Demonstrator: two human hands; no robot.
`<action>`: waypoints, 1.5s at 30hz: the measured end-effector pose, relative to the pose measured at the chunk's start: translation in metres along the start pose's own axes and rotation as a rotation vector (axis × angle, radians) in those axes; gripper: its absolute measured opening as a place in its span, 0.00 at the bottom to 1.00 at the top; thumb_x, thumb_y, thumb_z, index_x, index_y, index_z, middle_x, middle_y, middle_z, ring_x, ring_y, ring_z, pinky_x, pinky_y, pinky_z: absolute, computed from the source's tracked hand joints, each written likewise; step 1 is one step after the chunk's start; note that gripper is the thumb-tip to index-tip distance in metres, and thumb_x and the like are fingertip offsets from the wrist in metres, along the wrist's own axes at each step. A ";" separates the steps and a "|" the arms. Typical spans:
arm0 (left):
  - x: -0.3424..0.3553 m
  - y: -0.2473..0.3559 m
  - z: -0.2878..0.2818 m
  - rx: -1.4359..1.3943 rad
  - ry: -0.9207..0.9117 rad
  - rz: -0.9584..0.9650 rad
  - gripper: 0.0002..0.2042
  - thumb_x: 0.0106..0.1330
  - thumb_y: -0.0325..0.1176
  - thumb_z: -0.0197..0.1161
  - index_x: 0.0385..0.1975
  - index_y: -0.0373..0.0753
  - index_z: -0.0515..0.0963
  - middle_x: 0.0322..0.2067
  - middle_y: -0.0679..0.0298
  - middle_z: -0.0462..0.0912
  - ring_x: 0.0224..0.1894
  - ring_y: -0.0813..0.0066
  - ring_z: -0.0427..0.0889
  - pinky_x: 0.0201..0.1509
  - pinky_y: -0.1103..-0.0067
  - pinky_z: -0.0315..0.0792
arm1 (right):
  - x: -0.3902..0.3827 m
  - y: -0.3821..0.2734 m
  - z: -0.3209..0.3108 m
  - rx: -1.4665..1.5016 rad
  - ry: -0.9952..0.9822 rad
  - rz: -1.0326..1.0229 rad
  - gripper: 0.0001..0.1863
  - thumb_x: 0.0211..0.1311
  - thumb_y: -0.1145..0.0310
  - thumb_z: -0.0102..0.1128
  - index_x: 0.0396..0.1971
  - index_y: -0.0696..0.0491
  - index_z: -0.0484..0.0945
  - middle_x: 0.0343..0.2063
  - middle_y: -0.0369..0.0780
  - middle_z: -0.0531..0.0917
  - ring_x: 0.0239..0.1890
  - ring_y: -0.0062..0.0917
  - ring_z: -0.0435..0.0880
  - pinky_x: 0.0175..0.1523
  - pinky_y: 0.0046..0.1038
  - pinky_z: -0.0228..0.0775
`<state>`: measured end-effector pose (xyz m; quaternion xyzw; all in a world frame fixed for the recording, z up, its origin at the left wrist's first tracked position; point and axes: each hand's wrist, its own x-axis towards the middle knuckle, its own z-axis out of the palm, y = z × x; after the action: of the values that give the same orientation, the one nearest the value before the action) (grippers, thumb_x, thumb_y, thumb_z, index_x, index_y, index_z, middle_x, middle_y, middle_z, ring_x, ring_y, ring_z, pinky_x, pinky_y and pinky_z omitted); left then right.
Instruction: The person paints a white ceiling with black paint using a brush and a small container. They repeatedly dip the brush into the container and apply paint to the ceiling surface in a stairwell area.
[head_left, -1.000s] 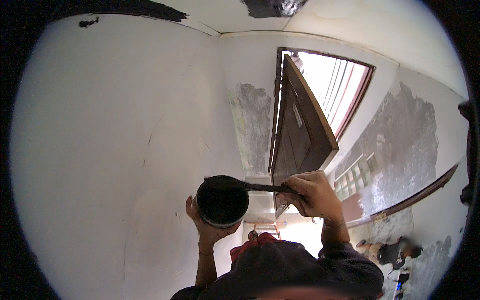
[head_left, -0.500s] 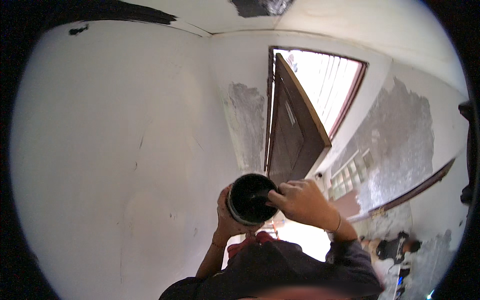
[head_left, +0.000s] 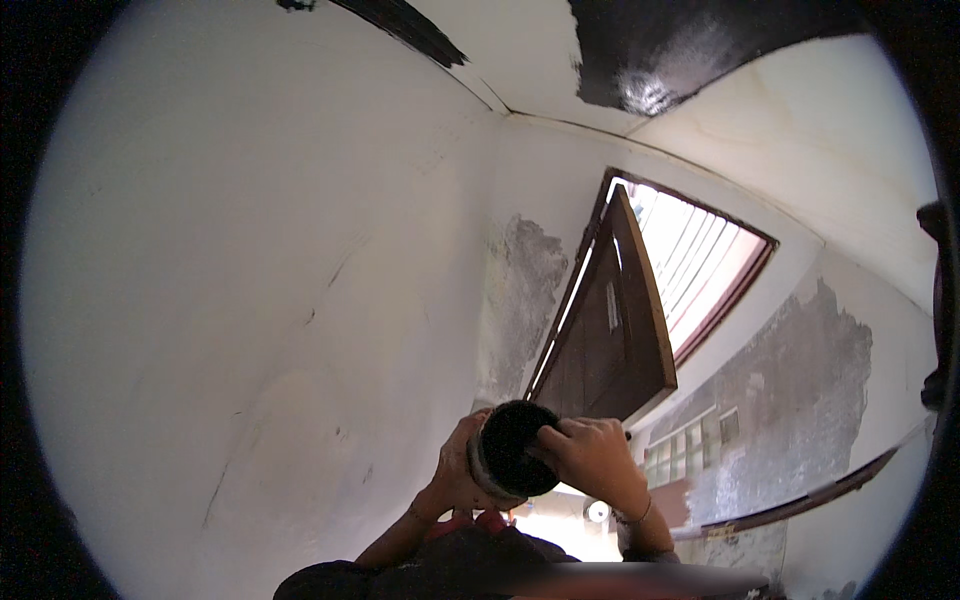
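A left hand [head_left: 455, 470] cups a black paint-filled can [head_left: 512, 450] low in the centre of the frame as the right hand [head_left: 590, 460] curls over its rim, where a tilt could spill paint down the white wall [head_left: 250, 300]

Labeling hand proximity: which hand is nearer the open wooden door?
Right. The right hand lies over the black container, just below the wooden door; the left hand grips the container's far side.
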<state>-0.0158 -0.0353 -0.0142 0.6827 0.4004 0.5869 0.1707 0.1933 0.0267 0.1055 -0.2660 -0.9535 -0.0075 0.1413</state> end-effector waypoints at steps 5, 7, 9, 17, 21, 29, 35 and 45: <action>-0.006 -0.006 -0.003 0.005 -0.002 -0.036 0.62 0.31 0.50 0.88 0.67 0.36 0.55 0.60 0.47 0.70 0.62 0.51 0.73 0.66 0.62 0.68 | 0.001 -0.007 -0.014 0.042 0.031 0.053 0.09 0.57 0.60 0.65 0.33 0.46 0.79 0.25 0.38 0.82 0.29 0.33 0.87 0.29 0.35 0.77; -0.007 -0.005 -0.003 -0.010 0.001 -0.084 0.66 0.27 0.51 0.89 0.68 0.36 0.52 0.62 0.50 0.69 0.64 0.56 0.72 0.69 0.63 0.65 | 0.002 -0.010 -0.021 0.045 0.178 -0.002 0.09 0.56 0.59 0.68 0.29 0.47 0.80 0.20 0.36 0.79 0.23 0.31 0.83 0.26 0.34 0.72; -0.005 -0.004 -0.006 0.000 -0.021 -0.127 0.68 0.25 0.52 0.89 0.69 0.36 0.50 0.63 0.51 0.68 0.65 0.58 0.71 0.71 0.63 0.63 | 0.001 -0.013 -0.027 0.039 0.247 -0.002 0.09 0.53 0.59 0.72 0.28 0.46 0.81 0.17 0.34 0.77 0.20 0.27 0.81 0.24 0.31 0.69; 0.003 0.003 -0.018 0.104 0.021 -0.084 0.61 0.32 0.52 0.87 0.67 0.35 0.55 0.60 0.48 0.71 0.62 0.51 0.74 0.66 0.63 0.70 | -0.008 -0.014 -0.042 0.031 0.412 0.004 0.12 0.45 0.63 0.78 0.26 0.49 0.82 0.17 0.34 0.79 0.18 0.26 0.79 0.23 0.29 0.67; 0.002 -0.003 -0.019 0.069 0.043 -0.113 0.65 0.29 0.53 0.87 0.68 0.36 0.52 0.61 0.49 0.70 0.63 0.52 0.73 0.67 0.62 0.68 | -0.014 -0.009 -0.048 0.039 0.455 0.007 0.14 0.41 0.65 0.80 0.26 0.51 0.82 0.15 0.35 0.78 0.16 0.26 0.77 0.22 0.28 0.65; 0.004 -0.008 -0.017 0.105 0.094 -0.048 0.73 0.21 0.51 0.90 0.71 0.37 0.45 0.65 0.49 0.65 0.68 0.52 0.67 0.72 0.59 0.61 | -0.017 0.005 -0.055 0.167 0.554 0.050 0.11 0.43 0.73 0.76 0.26 0.53 0.80 0.18 0.37 0.78 0.18 0.28 0.77 0.22 0.29 0.65; 0.014 0.000 -0.020 0.212 0.106 -0.174 0.74 0.22 0.54 0.88 0.72 0.37 0.44 0.65 0.49 0.60 0.68 0.49 0.63 0.73 0.59 0.58 | -0.004 0.016 -0.069 0.261 0.586 0.146 0.14 0.43 0.67 0.80 0.27 0.55 0.82 0.19 0.36 0.80 0.20 0.22 0.78 0.24 0.24 0.66; 0.025 0.005 -0.005 0.250 0.110 -0.052 0.73 0.23 0.51 0.88 0.72 0.35 0.43 0.66 0.49 0.61 0.67 0.49 0.65 0.73 0.60 0.59 | 0.008 0.029 -0.104 0.135 0.517 0.116 0.16 0.46 0.64 0.80 0.28 0.57 0.82 0.21 0.39 0.84 0.22 0.23 0.84 0.24 0.22 0.72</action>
<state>-0.0186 -0.0207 0.0074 0.6549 0.4967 0.5643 0.0771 0.2291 0.0468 0.2061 -0.2992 -0.8673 -0.0037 0.3978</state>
